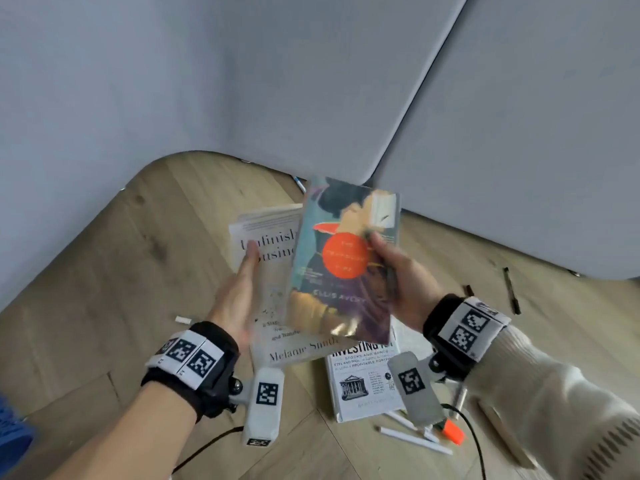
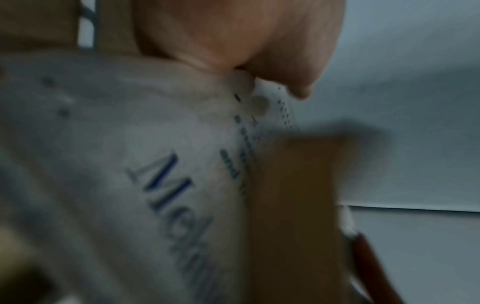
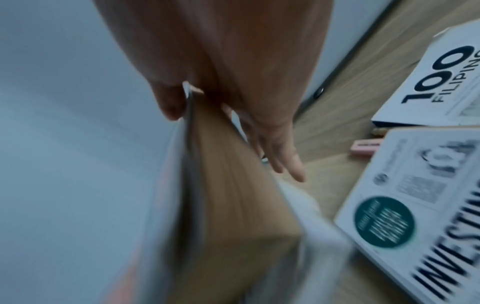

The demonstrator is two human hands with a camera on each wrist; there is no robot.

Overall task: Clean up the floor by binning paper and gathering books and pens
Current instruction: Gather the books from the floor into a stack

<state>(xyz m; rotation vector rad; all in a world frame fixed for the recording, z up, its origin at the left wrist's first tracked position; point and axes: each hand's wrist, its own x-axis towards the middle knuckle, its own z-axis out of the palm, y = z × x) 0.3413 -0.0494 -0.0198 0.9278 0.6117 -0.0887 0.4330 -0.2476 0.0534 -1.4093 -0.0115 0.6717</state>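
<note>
My left hand [image 1: 239, 292] holds a white book titled "Unfinished Business" [image 1: 273, 271] above the floor, thumb [image 2: 285, 61] on its cover [image 2: 130, 164] and fingers hidden beneath. My right hand [image 1: 401, 285] grips a colourful book with an orange circle [image 1: 346, 258] by its right edge, thumb on the cover. This book overlaps the white one on top. In the right wrist view the colourful book [image 3: 221, 185] shows edge-on between thumb and fingers. A dark thin object lies along my right palm; I cannot tell what it is.
An "Investing 101" book [image 1: 363, 375] lies on the wooden floor [image 1: 104, 271], and a "100 Filipino" book [image 3: 428, 82] lies beyond it. White pens [image 1: 415, 439], an orange highlighter [image 1: 453, 433], a black pen [image 1: 512, 291] and a blue-tipped pen [image 1: 299, 183] are scattered around. Grey panels [image 1: 207, 81] stand behind.
</note>
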